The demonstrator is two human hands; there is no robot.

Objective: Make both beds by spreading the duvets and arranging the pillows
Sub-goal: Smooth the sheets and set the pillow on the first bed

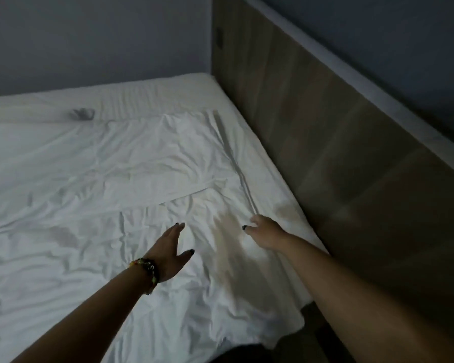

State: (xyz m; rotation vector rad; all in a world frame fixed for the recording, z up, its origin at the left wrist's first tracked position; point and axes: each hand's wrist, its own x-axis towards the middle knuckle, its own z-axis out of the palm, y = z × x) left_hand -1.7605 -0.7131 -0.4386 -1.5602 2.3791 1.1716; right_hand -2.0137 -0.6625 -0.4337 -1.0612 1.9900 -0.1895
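Reaching out over the bed, the left hand [172,254] has its fingers [177,227] straight and close together, thumb splayed off to the side, palm down and holding nothing; whether it actually touches the cloth cannot be told. On that wrist sits a dark beaded bracelet [148,269] with coloured beads. Over to the right, the right hand [264,233] lies at the duvet's edge near the headboard side, its fingers [254,221] bent down into the cloth at a long straight fold [236,166], though whether they pinch it or only press cannot be told from here. Both forearms stretch in bare from the bottom of the view. Under the hands, the white duvet [102,205] is spread across most of the bed, heavily creased, with a flatter folded panel toward the far end. Beyond it a strip of white mattress sheet [142,90] shows, with a small dark smudge [81,113] on it, too blurred to name. Along the right runs a wooden headboard [338,153], and a grey wall [89,35] stands behind.
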